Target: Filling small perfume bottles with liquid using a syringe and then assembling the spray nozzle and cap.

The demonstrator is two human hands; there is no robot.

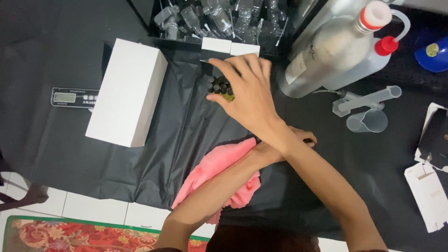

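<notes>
My right hand (247,93) reaches across to the far middle of the black sheet (140,163). Its fingers curl down over a cluster of small dark-capped vials (218,87) in a little open white-flapped box (231,47). Its thumb and fingers pinch one yellowish vial (229,97). My left arm crosses under the right forearm. My left hand (303,138) lies on the sheet just right of a crumpled pink cloth (224,163), mostly hidden; whether it holds anything cannot be made out.
A tall white box (126,93) rests on a small digital scale (70,97) at left. A tray of empty clear bottles (219,18) stands behind. Large clear bottle (326,51), red-capped wash bottle (375,53), measuring cylinder (368,99), beaker (366,121) and flat cartons (429,196) lie right.
</notes>
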